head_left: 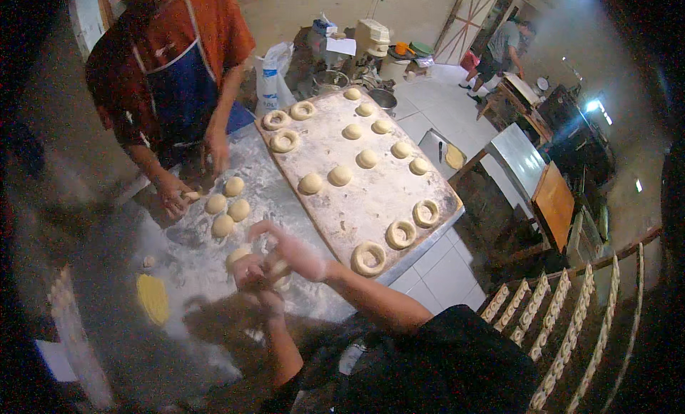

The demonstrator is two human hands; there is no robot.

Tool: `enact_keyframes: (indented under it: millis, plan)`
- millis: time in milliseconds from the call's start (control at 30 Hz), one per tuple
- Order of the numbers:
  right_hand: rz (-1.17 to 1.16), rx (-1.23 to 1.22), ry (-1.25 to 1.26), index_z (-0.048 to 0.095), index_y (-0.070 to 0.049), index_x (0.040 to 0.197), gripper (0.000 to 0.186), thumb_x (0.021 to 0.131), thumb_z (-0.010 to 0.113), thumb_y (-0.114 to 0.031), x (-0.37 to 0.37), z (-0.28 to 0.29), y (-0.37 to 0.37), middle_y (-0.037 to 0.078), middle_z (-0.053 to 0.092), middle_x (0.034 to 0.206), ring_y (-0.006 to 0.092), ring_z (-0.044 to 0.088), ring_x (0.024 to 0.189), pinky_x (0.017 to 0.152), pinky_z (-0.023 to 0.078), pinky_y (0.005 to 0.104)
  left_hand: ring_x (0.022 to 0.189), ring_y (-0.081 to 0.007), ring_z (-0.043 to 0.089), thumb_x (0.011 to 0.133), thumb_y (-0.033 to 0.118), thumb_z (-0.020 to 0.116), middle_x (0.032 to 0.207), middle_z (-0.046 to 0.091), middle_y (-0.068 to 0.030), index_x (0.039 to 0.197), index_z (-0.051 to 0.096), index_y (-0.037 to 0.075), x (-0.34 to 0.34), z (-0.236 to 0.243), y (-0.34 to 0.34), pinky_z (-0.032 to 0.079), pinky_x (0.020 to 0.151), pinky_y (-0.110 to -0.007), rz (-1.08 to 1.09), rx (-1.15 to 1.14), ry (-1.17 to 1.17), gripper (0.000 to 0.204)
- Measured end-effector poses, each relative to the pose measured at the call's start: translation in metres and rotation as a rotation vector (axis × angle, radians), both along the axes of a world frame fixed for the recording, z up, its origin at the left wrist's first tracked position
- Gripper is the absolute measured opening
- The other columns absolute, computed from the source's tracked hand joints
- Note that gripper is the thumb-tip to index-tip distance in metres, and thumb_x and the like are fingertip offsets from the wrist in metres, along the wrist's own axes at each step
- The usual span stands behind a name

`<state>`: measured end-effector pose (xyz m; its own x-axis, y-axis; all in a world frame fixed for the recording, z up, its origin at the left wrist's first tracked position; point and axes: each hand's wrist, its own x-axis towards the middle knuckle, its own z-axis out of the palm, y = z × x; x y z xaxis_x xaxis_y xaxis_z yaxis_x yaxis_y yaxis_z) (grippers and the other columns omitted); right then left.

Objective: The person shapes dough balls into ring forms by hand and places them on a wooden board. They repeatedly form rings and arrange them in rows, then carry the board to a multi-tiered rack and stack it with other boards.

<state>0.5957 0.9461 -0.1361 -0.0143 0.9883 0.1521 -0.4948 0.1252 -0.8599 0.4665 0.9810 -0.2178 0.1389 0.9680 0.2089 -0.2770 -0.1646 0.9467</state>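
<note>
Over the floury worktable (200, 257), my left hand (258, 277) has its fingers curled round a partly hidden piece of pale dough (280, 273). My right hand (289, 253) is just above and right of it, blurred, fingers apart and index finger arched leftward. A dough ball (237, 257) lies behind my left hand, and several more balls (223, 225) lie farther up. A wooden board (321, 207) to the right bears dough balls (340, 175) and rings (369, 258). A yellow smear or sheet (152, 300) lies at the table's left.
A co-worker (171, 93) stands across the table, fingers on dough. Another person (499, 50) bends at the back right. Racks of shaped dough (556, 328) stand at lower right, a metal-topped stand (514, 157) beyond. Tubs (371, 36) and a white sack (275, 78) are at the back.
</note>
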Motion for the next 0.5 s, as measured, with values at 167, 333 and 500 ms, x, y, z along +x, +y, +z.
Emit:
enact_keyframes:
  millis: [167,333,500]
  plan:
    - [-0.251,0.016,-0.743,0.039,-0.013,0.129,0.042,0.096,0.057,-0.032,0.038,-0.005,-0.028,0.009,0.061,0.069,0.0200,0.059,0.060,0.058,0.045,0.0263,0.075,-0.0124,0.048,0.101,0.045,0.042,0.087,0.051,-0.0038,0.105,0.055,0.001,0.048,0.014,-0.019,0.042,0.068,-0.027,-0.092,0.027,0.142,0.046]
    - [-0.227,0.209,0.171,0.041,-0.007,0.126,0.046,0.099,0.042,-0.044,0.089,-0.003,-0.063,0.008,0.062,0.075,0.0159,0.059,0.064,0.063,0.048,0.0295,0.074,-0.0102,0.050,0.101,0.041,0.045,0.084,0.051,-0.0024,0.104,0.058,0.002,0.112,0.036,-0.048,0.044,0.066,-0.025,-0.292,0.049,0.082,0.042]
    - [-0.344,-0.033,0.147,0.039,-0.004,0.131,0.051,0.096,0.045,-0.040,0.154,0.009,-0.126,0.008,0.061,0.067,0.0186,0.062,0.068,0.065,0.050,0.0277,0.079,-0.0252,0.064,0.102,0.029,0.042,0.090,0.066,-0.0156,0.109,0.059,0.002,0.173,0.058,-0.077,0.050,0.070,-0.035,-0.322,0.215,0.416,0.032]
